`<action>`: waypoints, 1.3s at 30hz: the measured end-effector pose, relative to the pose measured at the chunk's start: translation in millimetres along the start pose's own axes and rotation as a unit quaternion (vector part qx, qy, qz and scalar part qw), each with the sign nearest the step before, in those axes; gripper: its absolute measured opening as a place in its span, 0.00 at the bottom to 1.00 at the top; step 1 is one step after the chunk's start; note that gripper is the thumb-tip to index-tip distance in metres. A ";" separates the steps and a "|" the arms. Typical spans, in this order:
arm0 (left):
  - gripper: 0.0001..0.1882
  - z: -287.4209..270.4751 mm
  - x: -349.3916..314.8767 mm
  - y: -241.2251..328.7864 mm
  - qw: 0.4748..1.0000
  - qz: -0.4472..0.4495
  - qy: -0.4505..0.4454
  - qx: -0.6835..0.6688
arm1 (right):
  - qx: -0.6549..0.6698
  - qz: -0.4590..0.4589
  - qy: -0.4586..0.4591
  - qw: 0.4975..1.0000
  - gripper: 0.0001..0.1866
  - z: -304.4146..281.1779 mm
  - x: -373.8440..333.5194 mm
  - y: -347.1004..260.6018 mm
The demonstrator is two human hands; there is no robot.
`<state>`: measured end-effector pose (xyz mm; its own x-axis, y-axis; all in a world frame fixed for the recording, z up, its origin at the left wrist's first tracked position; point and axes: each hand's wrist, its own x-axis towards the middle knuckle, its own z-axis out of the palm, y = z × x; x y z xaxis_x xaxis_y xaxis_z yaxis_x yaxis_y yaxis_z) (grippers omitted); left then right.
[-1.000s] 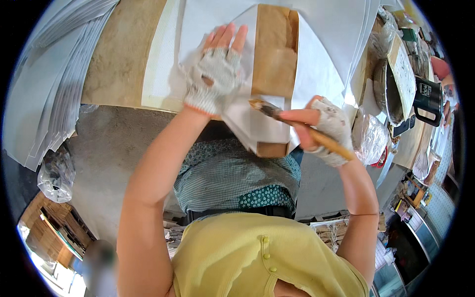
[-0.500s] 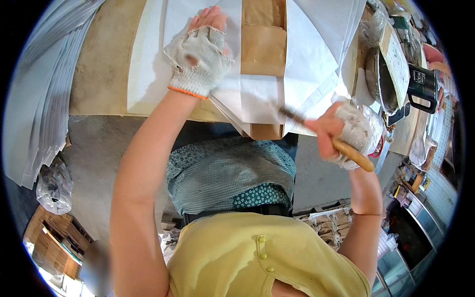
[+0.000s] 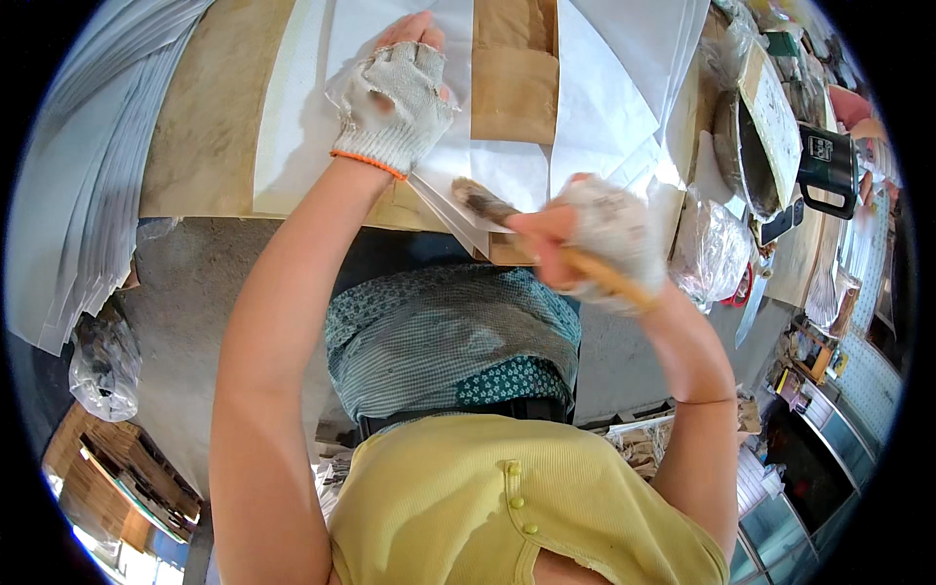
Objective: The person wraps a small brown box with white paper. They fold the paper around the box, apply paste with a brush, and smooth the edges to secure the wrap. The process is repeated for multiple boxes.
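We see smooth white paper sheets (image 3: 604, 102) at one o'clock, a matt, creased brown paper strip (image 3: 514, 93) at twelve, a yellow-brown wooden brush handle (image 3: 609, 276), rough off-white knitted gloves (image 3: 395, 127) and, at two, a glossy black mug (image 3: 827, 177).

**Pale mark on a black mug**

Off to my right, on the side of a black mug (image 3: 815, 181), I see a small pale printed label (image 3: 819, 148). It has a boxlike outline with light strokes inside, perhaps characters, though it sits too small and too near the curved rim of my view for me to make them out. I can read no words or numbers.
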<state>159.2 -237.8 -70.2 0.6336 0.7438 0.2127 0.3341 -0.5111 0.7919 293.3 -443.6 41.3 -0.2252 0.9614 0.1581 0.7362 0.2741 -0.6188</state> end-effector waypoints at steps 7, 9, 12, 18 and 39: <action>0.33 -29.6 -50.2 15.9 0.952 0.135 -0.051 0.271 | 0.041 0.042 -0.003 0.998 0.04 -43.3 -17.9 -7.1; 0.32 -32.1 -77.3 20.3 0.962 0.143 -0.047 0.226 | 0.207 0.378 0.305 0.849 0.11 -34.5 -25.5 -1.8; 0.29 -28.8 -78.0 20.0 0.970 0.144 -0.011 0.194 | 0.238 0.408 0.331 0.817 0.17 -4.6 -0.2 30.5; 0.26 -27.6 -79.3 22.3 0.983 0.101 -0.005 0.156 | 0.362 0.433 0.219 0.796 0.19 -16.4 67.5 76.9; 0.30 -23.0 -84.5 21.9 0.993 0.077 0.019 0.082 | -0.524 0.250 0.246 0.776 0.19 -87.5 -146.6 66.9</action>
<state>96.9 -302.0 -57.7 0.6601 0.6659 0.3476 0.3474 -0.6809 0.6447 431.4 -564.2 44.1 0.3372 0.7750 0.5344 0.8258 -0.5161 0.2273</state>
